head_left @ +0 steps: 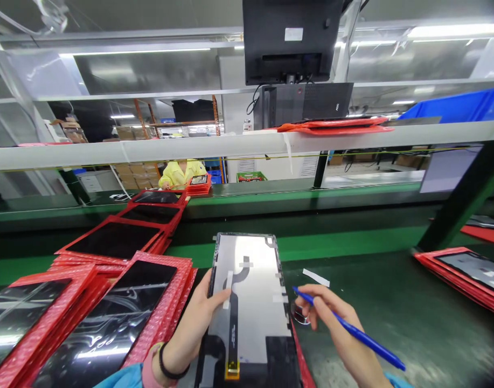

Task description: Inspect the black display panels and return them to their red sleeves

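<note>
My left hand [202, 308] grips the left edge of a display panel [257, 312], its thumb lying over the silvery back near a white strip. A dark ribbon cable [234, 328] runs down the panel to a gold-coloured end. On the right, my right hand [329, 312] pinches a blue pen [363, 338], tip pointing left toward the panel's edge but apart from it. Just behind these fingers lies a small round clear object [300, 313], partly hidden. A white paper strip [316, 277] rests on the dark green bench beyond the hand. Red wrap shows under the panel's lower right edge.
Stacks of dark screens in red bubble bags [150, 318] fill the left side. Another stack [468, 275] lies far right. A white shelf rail [182, 145] crosses ahead, with a monitor [291, 43] above. A person in yellow [182, 173] sits beyond the bench.
</note>
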A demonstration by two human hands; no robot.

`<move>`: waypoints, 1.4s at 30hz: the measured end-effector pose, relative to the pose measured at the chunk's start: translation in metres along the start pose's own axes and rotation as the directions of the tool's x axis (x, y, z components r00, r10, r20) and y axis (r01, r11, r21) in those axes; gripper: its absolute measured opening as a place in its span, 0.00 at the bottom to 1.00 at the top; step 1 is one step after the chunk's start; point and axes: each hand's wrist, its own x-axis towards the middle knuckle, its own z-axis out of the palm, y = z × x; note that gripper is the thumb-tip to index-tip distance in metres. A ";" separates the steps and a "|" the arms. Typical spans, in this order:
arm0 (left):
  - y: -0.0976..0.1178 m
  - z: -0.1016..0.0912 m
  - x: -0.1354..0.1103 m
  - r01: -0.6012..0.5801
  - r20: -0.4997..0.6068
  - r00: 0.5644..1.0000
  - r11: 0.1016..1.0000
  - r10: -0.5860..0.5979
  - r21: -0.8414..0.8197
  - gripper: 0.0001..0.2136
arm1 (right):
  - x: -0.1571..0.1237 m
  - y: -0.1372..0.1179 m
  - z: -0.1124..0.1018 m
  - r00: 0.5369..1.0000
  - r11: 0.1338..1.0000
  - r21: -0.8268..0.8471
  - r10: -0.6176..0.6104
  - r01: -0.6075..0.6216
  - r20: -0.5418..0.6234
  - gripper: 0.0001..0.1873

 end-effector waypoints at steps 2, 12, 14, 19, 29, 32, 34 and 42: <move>0.010 0.003 0.004 -0.082 -0.012 0.997 0.997 0.082 -0.006 0.22 | 0.009 -0.010 0.000 0.999 0.999 0.050 -0.009 0.011 -0.038 0.26; 0.051 0.021 0.015 -0.246 -0.094 0.967 0.962 0.236 -0.117 0.33 | 0.029 -0.043 0.029 0.998 0.971 0.238 -0.001 -0.016 0.069 0.20; 0.054 0.022 0.016 -0.250 -0.120 0.965 0.958 0.234 -0.142 0.34 | 0.032 -0.042 0.032 1.000 0.956 0.294 0.001 -0.005 0.014 0.21; 0.052 0.019 0.020 -0.250 -0.162 0.960 0.961 0.229 -0.120 0.36 | 0.035 -0.033 0.035 0.978 0.986 0.153 -0.039 0.071 -0.204 0.18; 0.044 0.005 0.024 -0.219 -0.151 0.967 0.973 0.206 -0.076 0.41 | 0.038 -0.050 0.036 0.987 0.992 -0.032 -0.117 0.121 0.110 0.13; 0.042 0.002 0.020 -0.194 -0.161 0.970 0.980 0.184 -0.046 0.40 | 0.037 -0.056 0.040 0.986 0.984 -0.115 -0.122 0.136 0.116 0.11; 0.040 0.003 0.017 -0.196 -0.161 0.968 0.981 0.193 -0.003 0.41 | 0.036 -0.056 0.042 0.986 0.979 -0.156 -0.116 0.133 0.116 0.13; 0.040 0.015 0.004 -0.306 -0.188 0.931 0.950 0.312 0.060 0.40 | 0.035 -0.050 0.051 0.992 0.976 -0.178 -0.127 0.121 -0.021 0.16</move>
